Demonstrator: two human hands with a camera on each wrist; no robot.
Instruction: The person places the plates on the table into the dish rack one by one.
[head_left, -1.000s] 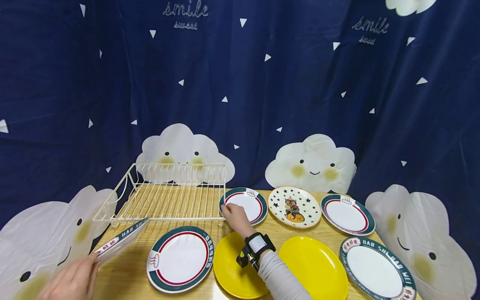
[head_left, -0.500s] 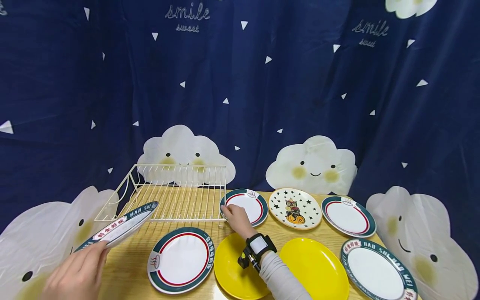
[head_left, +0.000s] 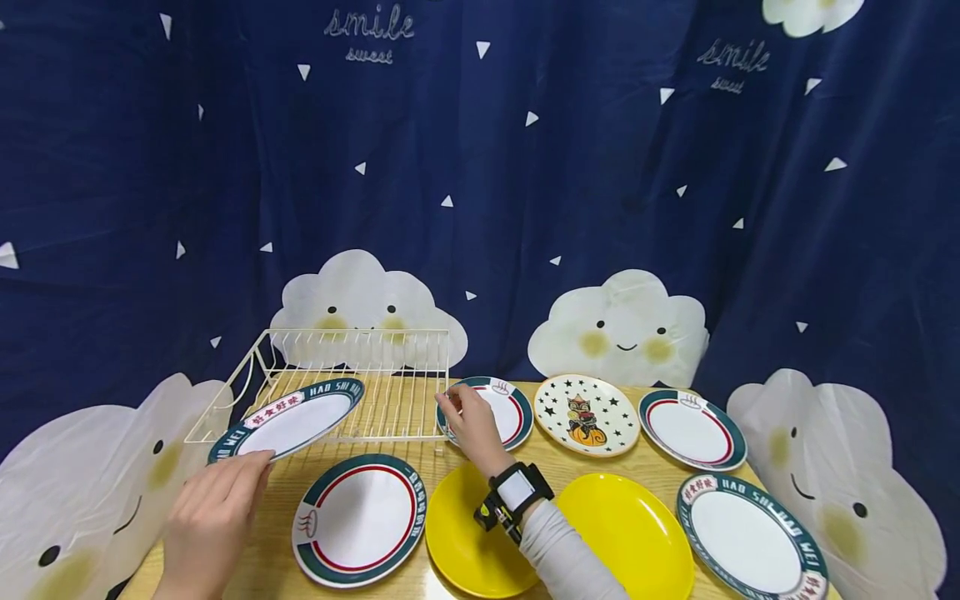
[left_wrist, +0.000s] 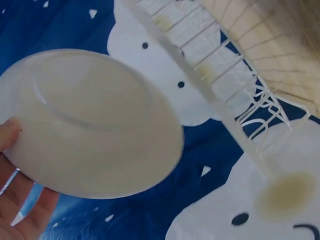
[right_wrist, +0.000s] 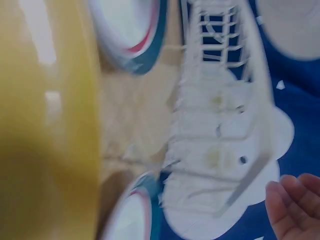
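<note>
My left hand (head_left: 213,508) pinches the near rim of a white plate (head_left: 303,421) with a green lettered border. The plate is tilted and raised, in front of the white wire dish rack (head_left: 405,404). In the left wrist view the plate's pale underside (left_wrist: 100,125) shows, with the thumb on its edge. At the rack's right end, my right hand (head_left: 476,429) is above a green-rimmed plate (head_left: 504,412) that it partly covers. Its fingers are loosely bent and hold nothing in the right wrist view, where the hand (right_wrist: 295,205) appears beside the rack.
On the wooden table (head_left: 408,583) lie another green-rimmed plate (head_left: 363,521), two yellow plates (head_left: 622,533), a cat-patterned plate (head_left: 558,408), a red-ringed plate (head_left: 690,429) and a lettered plate (head_left: 750,537). A blue curtain (head_left: 480,150) with clouds hangs behind.
My left hand has carried its plate right and upward to the rack's front, turning more of its face into view. The right hand has lifted slightly off the rack's right end, its fingers loosening.
</note>
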